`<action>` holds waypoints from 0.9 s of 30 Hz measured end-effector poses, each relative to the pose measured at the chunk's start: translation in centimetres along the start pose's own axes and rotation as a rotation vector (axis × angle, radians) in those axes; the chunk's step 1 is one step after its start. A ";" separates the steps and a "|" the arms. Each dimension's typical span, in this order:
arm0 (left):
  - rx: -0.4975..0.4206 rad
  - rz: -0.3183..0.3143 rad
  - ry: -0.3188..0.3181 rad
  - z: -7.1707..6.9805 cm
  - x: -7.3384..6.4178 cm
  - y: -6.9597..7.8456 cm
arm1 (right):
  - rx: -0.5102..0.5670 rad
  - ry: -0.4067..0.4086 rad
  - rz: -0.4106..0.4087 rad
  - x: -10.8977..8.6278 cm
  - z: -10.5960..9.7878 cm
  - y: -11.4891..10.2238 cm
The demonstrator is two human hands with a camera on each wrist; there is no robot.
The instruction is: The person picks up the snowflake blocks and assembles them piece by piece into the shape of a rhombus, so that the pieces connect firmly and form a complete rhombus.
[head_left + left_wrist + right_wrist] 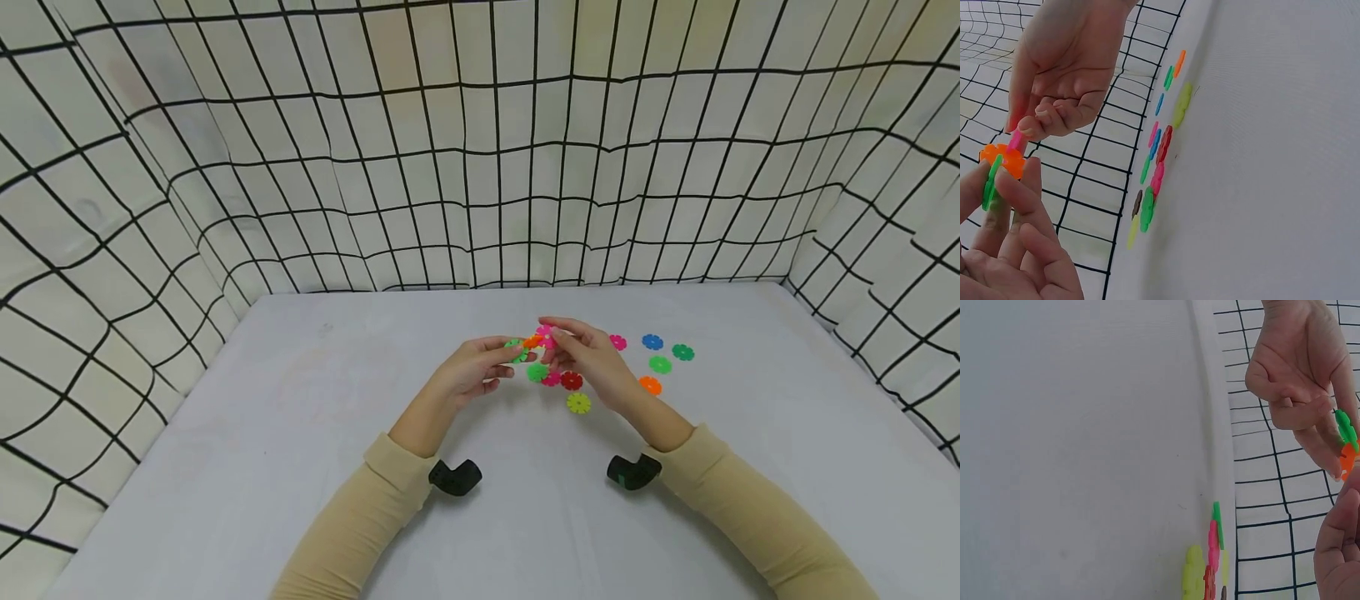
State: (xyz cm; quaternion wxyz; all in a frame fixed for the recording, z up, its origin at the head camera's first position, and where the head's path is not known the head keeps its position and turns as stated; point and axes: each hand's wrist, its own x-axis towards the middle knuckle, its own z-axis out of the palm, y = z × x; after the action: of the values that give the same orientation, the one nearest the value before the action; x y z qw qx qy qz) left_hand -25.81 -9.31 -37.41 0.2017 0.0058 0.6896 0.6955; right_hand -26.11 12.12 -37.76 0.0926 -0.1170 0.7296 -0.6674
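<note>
Over the far middle of the table, my left hand (471,368) pinches a green notched flower-shaped disc (991,184) between thumb and fingers. An orange flower disc (1009,161) joins the green one, standing crosswise to it. Opposite, my right hand (596,360) pinches a pink flower disc (1015,140), whose edge meets the orange disc. Whether the pink one is slotted in, I cannot tell. Below the hands lie loose discs: a red one (572,381), a yellow-green one (578,403) and a green one (537,372) overlapping a pink one (552,378).
Right of the right hand lie more discs: blue (652,342), dark green (682,352), light green (660,364), orange (650,385) and pink (617,342). Black netting (495,150) surrounds the white table (262,433) at the back and sides. Dark wrist-worn devices (456,477) sit by both sleeves.
</note>
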 end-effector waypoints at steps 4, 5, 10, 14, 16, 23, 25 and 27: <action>-0.013 0.005 0.000 0.0 0.0 -0.1 | -0.029 -0.013 -0.012 0.0 -0.5 0.3; -0.021 0.005 0.002 0.0 0.0 -0.1 | -0.034 -0.014 -0.014 0.0 -0.6 0.3; -0.038 0.008 0.013 -0.1 -0.1 0.0 | -0.065 -0.014 -0.024 0.2 -1.7 0.7; -0.042 0.010 0.018 -0.2 -0.1 0.1 | -0.106 -0.039 -0.002 0.5 -2.8 1.2; -0.044 0.014 0.016 -0.2 -0.1 0.1 | -0.130 -0.067 0.029 0.7 -3.5 1.5; -0.057 0.014 0.021 -0.2 -0.1 0.2 | -0.199 -0.160 0.117 1.6 -5.8 2.5; -0.057 0.010 0.022 -0.1 -0.1 0.2 | -0.223 -0.165 0.133 1.6 -6.2 2.6; -0.059 0.008 0.022 -0.1 -0.1 0.1 | -0.269 -0.182 0.145 1.7 -6.6 2.7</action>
State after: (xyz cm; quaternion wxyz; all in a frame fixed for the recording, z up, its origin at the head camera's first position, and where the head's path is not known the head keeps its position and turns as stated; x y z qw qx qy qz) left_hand -25.76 -9.48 -37.27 0.1915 -0.0051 0.6708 0.7165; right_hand -29.79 18.10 -39.82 0.1896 -0.1353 0.8074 -0.5420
